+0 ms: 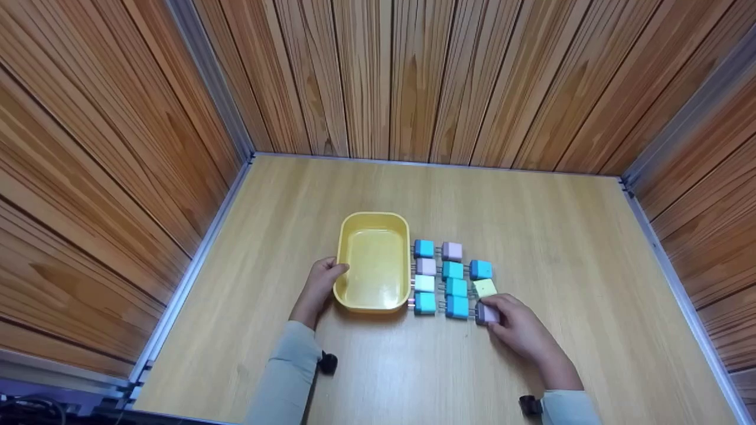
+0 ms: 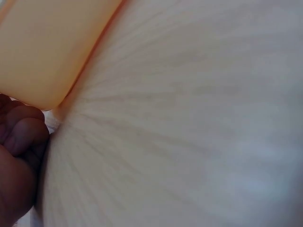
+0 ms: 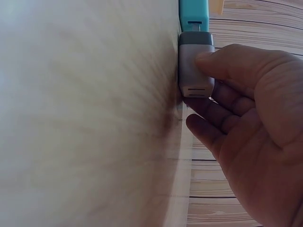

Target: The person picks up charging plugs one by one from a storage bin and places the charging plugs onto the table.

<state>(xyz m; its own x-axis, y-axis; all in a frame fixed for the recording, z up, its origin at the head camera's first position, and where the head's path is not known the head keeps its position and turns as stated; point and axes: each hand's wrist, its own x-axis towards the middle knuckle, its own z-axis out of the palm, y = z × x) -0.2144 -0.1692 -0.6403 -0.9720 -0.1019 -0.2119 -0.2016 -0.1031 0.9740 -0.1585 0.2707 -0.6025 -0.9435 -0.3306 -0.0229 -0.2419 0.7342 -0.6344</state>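
Observation:
A yellow plastic tub [image 1: 378, 307] stands on the table, with nothing inside it. My left hand [image 1: 323, 276] grips its left wall, thumb over the rim; in the left wrist view the curled fingers [image 2: 28, 127] lie by the tub's corner [image 2: 52, 90]. To the tub's right, several plug adapters lie in columns, prongs pointing left. My right hand [image 1: 520, 324] pinches a pale purple plug adapter [image 1: 488, 314] at the near end of the rightmost column. Two slots show on its end in the right wrist view, and a turquoise adapter [image 3: 194, 14] sits just beyond it.
Blue adapters [image 1: 424, 248], a yellow adapter [image 1: 485, 288] and a pink adapter [image 1: 452, 251] are among those laid out. Wood-panelled walls [image 1: 413, 77] with metal edging enclose the table [image 1: 531, 224] at the back and both sides. Dark cables [image 1: 35, 407] show at the lower left.

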